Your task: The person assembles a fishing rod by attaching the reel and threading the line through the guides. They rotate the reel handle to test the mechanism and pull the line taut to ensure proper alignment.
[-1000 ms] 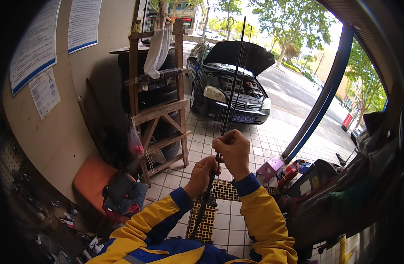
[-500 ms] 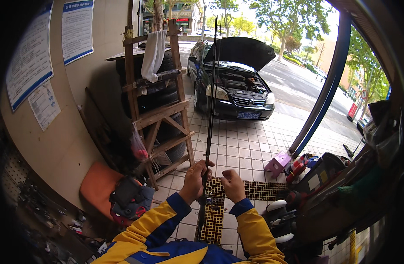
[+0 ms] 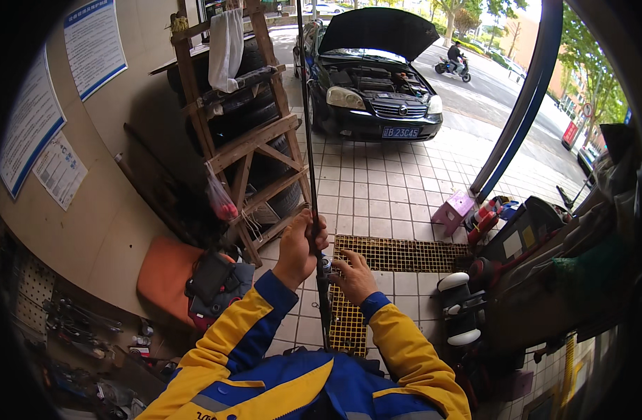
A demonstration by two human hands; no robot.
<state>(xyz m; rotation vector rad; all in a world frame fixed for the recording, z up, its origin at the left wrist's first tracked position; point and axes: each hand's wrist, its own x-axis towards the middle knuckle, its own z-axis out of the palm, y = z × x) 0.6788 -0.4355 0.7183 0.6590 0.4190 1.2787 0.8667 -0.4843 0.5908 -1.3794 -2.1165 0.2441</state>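
Note:
A long dark fishing rod stands nearly upright before me, its lower end close to my jacket. My left hand is wrapped round the rod just above a small silvery reel. To the right of the reel is my right hand, fingers apart and slightly bent, fingertips close to the reel or touching it; I cannot tell which. The rod's upper end runs out of the picture at the top.
A wooden rack stands before stacked tyres on the left. Beyond the tiled floor is a black car, hood up. A yellow grate crosses the floor. A purple stool and wheeled equipment stand at right.
My right hand has gone from a closed pose beside the rod to the reel, fingers spreading. The view has shifted, and a motorbike rider now shows on the road.

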